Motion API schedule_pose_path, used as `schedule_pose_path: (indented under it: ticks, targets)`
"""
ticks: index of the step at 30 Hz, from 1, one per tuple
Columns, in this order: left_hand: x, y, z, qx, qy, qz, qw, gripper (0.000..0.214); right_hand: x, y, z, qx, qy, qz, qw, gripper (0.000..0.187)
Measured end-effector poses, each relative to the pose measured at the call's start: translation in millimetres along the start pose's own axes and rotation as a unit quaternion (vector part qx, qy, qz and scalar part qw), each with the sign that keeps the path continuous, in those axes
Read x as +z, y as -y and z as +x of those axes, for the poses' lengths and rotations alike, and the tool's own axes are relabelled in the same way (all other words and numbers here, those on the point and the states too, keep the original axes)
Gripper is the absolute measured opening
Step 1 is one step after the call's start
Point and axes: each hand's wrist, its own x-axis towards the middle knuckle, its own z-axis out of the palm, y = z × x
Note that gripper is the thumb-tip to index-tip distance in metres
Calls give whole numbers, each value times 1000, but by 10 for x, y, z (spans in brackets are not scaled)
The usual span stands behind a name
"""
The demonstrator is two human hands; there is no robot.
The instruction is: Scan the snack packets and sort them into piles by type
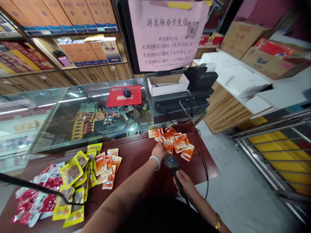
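Observation:
My left hand (159,149), with a pale bangle at the wrist, reaches forward onto a pile of small orange snack packets (175,141) on the dark red table (136,155). Its fingers close on one orange packet (168,145) at the near edge of that pile. My right hand (186,183) grips the handle of a black barcode scanner (171,163), whose head points toward the same packet. The scanner's cable runs off along the table's right side.
Another spread of orange packets (108,166), yellow packets (75,176) and red-and-white packets (41,194) lies at the table's left. Behind stand a glass display counter (80,110) with a red mouse pad (124,96), a black register and receipt printer (200,79), and a pink price notice (166,34).

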Motion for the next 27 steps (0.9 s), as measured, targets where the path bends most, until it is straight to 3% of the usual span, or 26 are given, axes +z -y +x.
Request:
schedule_pose_path:
  ticks: [4,9,14,17,23,27]
  targets:
    - [117,-261,11,2,-15,109,994,78,-180,18,-24,0,-22,21,1000,61]
    - [167,-142,-73,14,-25,36,999,65,-188,106,-17,-3,-22,12,1000,62]
    - [70,279,-291,-6,1,-171,985,20,-32,153,53,-5,12,-10,1000,61]
    - [-14,574,-491,-35,-8,-256,966,16,146,177,88,-11,42,-31,999,60]
    - [-223,1180,-899,-38,-52,-226,972,21,695,135,132,-34,148,-84,985,56]
    - [-422,1648,-1195,-83,-71,-245,963,20,1057,-11,134,-25,197,-125,972,58]
